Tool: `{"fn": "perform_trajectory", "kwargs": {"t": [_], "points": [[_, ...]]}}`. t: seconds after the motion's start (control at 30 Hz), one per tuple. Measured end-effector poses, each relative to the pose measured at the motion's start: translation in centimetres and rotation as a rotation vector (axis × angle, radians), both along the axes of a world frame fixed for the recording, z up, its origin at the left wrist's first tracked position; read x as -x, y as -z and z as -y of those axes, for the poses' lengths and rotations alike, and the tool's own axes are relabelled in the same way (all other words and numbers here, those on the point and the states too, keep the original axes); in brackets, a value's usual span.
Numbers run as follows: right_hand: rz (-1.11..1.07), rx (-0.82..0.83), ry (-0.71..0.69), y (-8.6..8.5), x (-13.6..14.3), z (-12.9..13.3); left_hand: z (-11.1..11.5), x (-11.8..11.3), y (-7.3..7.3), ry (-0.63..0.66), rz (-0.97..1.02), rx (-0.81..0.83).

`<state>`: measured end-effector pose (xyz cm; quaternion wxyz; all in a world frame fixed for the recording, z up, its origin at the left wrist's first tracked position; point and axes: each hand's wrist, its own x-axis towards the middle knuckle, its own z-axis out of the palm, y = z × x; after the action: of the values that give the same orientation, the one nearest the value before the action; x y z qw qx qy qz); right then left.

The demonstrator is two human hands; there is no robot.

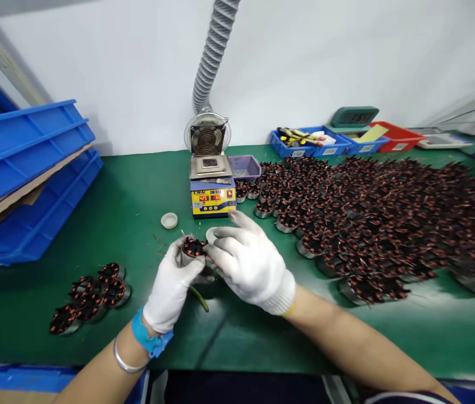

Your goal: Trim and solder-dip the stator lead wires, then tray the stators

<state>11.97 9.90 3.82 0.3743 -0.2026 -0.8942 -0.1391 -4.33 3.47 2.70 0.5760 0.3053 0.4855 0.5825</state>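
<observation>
A small motor stator [194, 248], with copper windings and a metal rim, is gripped by the gloved fingers of my left hand [169, 292]. Bent over its right edge is my gloved right hand [254, 266], thumb and fingertips pinched together at the windings; what they pinch is too small to make out. Below both hands a green stick-like thing [199, 298] lies partly hidden. One round white dish [169, 220] sits to the upper left, and another white dish [211, 233] is partly covered by my right hand. Several stators [90, 297] rest on the left.
A solder pot [213, 197] with a lit display stands behind my hands, under a fan and grey hose [216, 47]. Rows of stators [372, 219] fill the right side. Stacked blue crates [31, 179] are at left; blue bins [290, 150] and a red bin [397, 139] line the wall.
</observation>
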Motion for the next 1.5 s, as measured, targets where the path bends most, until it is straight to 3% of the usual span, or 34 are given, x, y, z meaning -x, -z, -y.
{"fn": "perform_trajectory", "kwargs": {"t": [0.07, 0.13, 0.23, 0.3, 0.37, 0.47, 0.53, 0.63, 0.73, 0.8, 0.93, 1.0, 1.1, 1.13, 1.27, 1.5], "points": [[0.018, -0.010, 0.061, 0.0, -0.1, 0.6, -0.1, -0.4, 0.3, -0.095, -0.059, -0.018], [-0.023, 0.041, 0.036, -0.4, -0.5, 1.5, -0.1, -0.7, 0.5, -0.177, -0.108, -0.058], [-0.187, 0.253, -0.197, -1.1, -1.5, 2.2, -0.1, -0.8, 0.6, -0.230, -0.133, -0.108], [-0.368, 0.485, -0.292, -1.2, -2.3, 1.6, -0.1, -0.7, 0.8, -0.205, -0.113, -0.106], [-0.501, 0.810, -0.223, -0.8, -2.6, 0.3, -0.2, -0.4, 1.1, -0.156, -0.093, -0.103], [-0.452, 1.283, -0.094, 0.0, -2.4, -1.4, -0.1, 0.0, 1.4, -0.079, -0.111, -0.141], [-0.384, 1.423, -0.080, 0.2, -1.9, -1.8, 0.1, 0.0, 1.3, -0.014, -0.145, -0.165], [-0.350, 1.429, -0.061, 0.1, -1.2, -1.4, 0.5, -0.1, 0.7, 0.117, -0.180, -0.194], [-0.327, 1.283, -0.125, -0.1, -1.2, -1.1, 0.6, -0.3, 0.4, 0.207, -0.197, -0.206], [-0.282, 1.061, -0.209, -0.2, -1.4, -1.0, 0.6, -0.3, 0.5, 0.211, -0.172, -0.180], [-0.059, 0.342, -0.288, -1.1, -2.1, 0.0, 0.8, 0.2, 0.9, 0.218, 0.185, -0.077], [0.008, 0.187, -0.332, -1.9, -2.5, 1.0, 1.0, 0.4, 0.6, 0.239, 0.342, -0.015], [-0.127, 0.386, -0.513, -2.5, -3.0, 1.8, 1.4, 0.7, -0.2, 0.252, 0.426, 0.036], [-0.205, 0.504, -0.501, -2.5, -3.1, 1.7, 1.5, 0.7, -0.5, 0.268, 0.441, 0.042], [-0.258, 0.902, -0.206, -1.2, -2.8, 0.7, 1.5, 0.8, -0.4, 0.387, 0.481, 0.049], [-0.330, 0.965, -0.416, -0.6, -1.1, 1.1, 1.8, 0.7, 0.4, 0.509, 0.490, 0.101]]}}
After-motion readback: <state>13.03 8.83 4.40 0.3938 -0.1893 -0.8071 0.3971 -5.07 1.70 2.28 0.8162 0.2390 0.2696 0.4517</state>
